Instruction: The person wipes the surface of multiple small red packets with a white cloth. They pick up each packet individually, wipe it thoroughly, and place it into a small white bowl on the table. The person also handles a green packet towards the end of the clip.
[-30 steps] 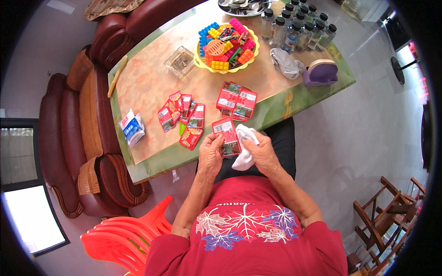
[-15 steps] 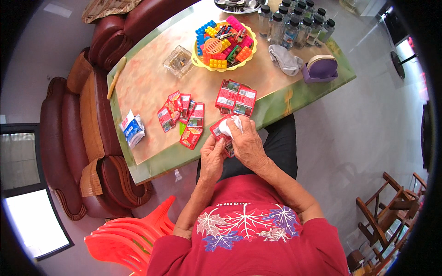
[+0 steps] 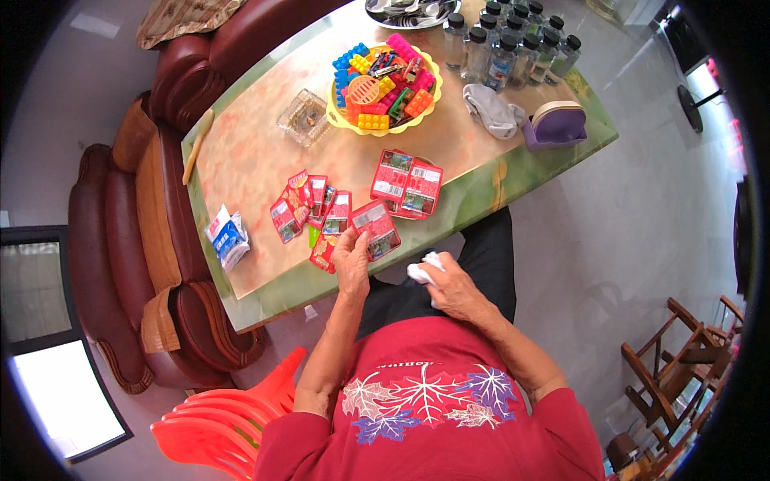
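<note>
Pinched at its lower left corner, a flat red square packet [image 3: 375, 231] with printed pictures is held up by my left hand [image 3: 351, 263] at the table's near edge. My right hand [image 3: 457, 290] is closed round a crumpled white cloth [image 3: 423, 271], apart from the packet and over my dark trousers. To the left of the packet, several similar red packets [image 3: 285, 218] lie fanned out and overlapping, with a bit of bright green among them. A neat stack of red packets [image 3: 407, 183] lies just beyond the held one.
A yellow basket [image 3: 330, 115] of toy bricks, a glass ashtray [image 3: 303, 118], black-capped bottles [image 3: 502, 62], a grey cloth [image 3: 491, 111] and a purple holder [image 3: 556, 132] stand farther back. A blue-white pouch [image 3: 228, 239] lies left. Red plastic chairs [image 3: 216, 425] are beside me.
My right hand has drawn the white cloth off the red packet, down and to the right. My left hand has moved slightly left and up, still holding the packet.
</note>
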{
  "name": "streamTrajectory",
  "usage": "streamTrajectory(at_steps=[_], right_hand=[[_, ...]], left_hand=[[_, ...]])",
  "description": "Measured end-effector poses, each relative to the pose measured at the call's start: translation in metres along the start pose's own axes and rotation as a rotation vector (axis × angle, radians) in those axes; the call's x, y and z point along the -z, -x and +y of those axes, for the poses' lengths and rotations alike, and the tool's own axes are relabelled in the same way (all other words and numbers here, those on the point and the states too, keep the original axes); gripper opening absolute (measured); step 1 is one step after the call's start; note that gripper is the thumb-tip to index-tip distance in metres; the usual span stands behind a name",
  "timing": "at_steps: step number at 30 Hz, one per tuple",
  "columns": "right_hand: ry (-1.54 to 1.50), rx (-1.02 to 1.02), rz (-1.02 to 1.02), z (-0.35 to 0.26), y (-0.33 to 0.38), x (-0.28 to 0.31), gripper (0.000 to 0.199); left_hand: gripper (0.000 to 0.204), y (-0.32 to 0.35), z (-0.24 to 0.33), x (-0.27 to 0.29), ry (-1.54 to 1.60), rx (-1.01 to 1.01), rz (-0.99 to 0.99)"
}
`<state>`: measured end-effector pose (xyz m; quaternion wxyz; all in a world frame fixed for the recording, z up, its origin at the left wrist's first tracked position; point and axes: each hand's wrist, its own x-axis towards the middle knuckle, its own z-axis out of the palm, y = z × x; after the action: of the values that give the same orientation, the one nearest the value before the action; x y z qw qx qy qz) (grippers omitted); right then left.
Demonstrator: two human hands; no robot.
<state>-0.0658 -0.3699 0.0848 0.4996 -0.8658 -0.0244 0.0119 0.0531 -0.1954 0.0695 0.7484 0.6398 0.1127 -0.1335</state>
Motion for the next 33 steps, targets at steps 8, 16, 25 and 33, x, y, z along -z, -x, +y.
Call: streamTrajectory(at_steps=[8,16,25,33], right_hand=[[0.019,-0.305,0.185,0.069,0.036,0.026,0.028],[-0.1,-0.331,0.29,0.08,0.038,0.025,0.033],[-0.125,-0.338,0.336,0.085,0.037,0.028,0.033],[-0.118,-0.356,0.319,0.091,0.038,0.021,0.034]], left_hand=[[0.027,-0.061,-0.022,-0.057,-0.217,-0.187,-0.109],[0.017,-0.085,-0.025,-0.083,-0.471,-0.278,-0.1],[0.024,-0.083,-0.032,-0.081,-0.867,-0.504,0.014],[0.048,-0.056,-0.021,-0.019,-1.081,-0.662,0.339]])
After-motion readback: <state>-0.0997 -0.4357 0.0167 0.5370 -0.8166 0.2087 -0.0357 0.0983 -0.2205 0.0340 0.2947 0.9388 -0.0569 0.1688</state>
